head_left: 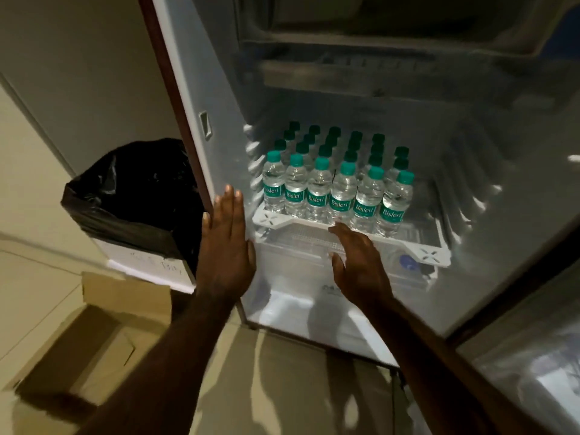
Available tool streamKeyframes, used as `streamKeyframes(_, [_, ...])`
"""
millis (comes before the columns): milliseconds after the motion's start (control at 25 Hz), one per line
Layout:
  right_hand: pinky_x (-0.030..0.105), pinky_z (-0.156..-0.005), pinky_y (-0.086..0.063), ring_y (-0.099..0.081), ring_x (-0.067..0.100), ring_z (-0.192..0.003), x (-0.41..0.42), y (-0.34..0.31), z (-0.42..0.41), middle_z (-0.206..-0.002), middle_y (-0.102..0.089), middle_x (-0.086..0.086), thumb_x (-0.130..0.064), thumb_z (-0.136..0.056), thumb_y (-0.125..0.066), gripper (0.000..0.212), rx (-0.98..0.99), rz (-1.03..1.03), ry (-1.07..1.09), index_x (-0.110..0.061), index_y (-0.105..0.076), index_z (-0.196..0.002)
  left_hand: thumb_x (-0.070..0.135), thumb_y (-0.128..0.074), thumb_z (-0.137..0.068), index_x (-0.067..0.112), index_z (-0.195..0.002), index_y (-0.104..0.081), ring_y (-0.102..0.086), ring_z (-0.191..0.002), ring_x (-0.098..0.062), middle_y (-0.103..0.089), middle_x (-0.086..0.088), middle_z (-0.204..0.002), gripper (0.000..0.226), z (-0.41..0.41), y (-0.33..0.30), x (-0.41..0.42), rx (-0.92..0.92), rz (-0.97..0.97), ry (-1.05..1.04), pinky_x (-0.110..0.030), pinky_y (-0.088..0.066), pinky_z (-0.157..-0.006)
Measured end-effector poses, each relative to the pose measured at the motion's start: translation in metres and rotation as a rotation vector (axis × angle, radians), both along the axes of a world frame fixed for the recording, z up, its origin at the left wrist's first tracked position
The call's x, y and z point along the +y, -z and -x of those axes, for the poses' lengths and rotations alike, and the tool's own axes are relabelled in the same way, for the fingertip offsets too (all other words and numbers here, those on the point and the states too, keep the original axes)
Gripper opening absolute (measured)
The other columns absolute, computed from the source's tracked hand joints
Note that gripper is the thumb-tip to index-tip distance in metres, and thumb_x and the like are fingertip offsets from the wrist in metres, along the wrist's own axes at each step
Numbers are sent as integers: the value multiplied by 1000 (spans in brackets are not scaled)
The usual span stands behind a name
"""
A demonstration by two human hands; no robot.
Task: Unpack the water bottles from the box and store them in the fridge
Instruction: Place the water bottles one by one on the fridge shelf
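Water bottles (337, 186), clear ribbed plastic, teal caps, fill shelf (273, 218).

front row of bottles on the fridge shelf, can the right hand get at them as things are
Probably yes. The right hand is open just below the shelf edge, the fridge stands open, and nothing sits between it and the front row of bottles.

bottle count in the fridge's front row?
6 water bottles, upright side by side along the front edge of the white shelf. More rows stand behind, partly hidden.
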State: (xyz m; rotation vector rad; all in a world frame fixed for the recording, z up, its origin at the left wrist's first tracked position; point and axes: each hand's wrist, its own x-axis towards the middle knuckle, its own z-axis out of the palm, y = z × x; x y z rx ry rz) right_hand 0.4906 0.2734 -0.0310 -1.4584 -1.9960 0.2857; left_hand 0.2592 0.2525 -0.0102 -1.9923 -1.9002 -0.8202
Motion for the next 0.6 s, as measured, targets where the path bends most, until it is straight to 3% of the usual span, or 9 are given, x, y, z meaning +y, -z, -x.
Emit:
streamKeyframes(120, [40, -110, -33, -34, 26, -138, -40, -17, 7, -157, -23, 6, -7, -85, -61, 60, -19, 80, 56, -15, -41, -141, 25, -56, -89, 13, -152, 4, -3, -148, -23, 6, -3, -160, 88, -13, -7, -37, 37, 181, 64, -46, -8, -118])
streamKeyframes(200, [41, -106, -38, -36, 27, -137, -76, -39, 12, -158, -19, 8, -11, -86, -61, 58, -48, 86, 38, -13, -41, -141, 22, -66, -84, 10, -153, -7, -19, -146, -28, -15, -7, -160, 91, -20, -27, -67, -29, 264, 108, -47, -16, -115])
streamKeyframes(360, [43, -103, -42, -41, 25, -135, -145, -111, 3, -157, -21, 7, -21, -89, -58, 56, -87, 121, 6, -13, -41, -142, 14, -78, -73, 6, -149, -22, -47, -129, -34, -46, -16, -144, 95, -33, -95, -134, -105, 306, 141, -50, -36, -105])
streamKeyframes(520, [46, -101, -44, -40, 27, -135, -199, -216, -22, -156, -25, 8, -21, -87, -63, 59, -87, 122, 66, -11, -42, -141, 10, -80, -70, 7, -148, -29, -52, -123, -29, -53, -14, -137, 93, -45, -196, -184, -188, 316, 183, -37, -36, -101])
streamKeyframes(600, [47, -101, -44, -42, 29, -134, -221, -276, -38, -154, -29, 9, -19, -86, -65, 58, -107, 109, 90, -10, -45, -139, 10, -78, -74, 8, -147, -31, -56, -120, -31, -54, -14, -136, 87, -51, -251, -201, -203, 337, 206, -38, -40, -99])
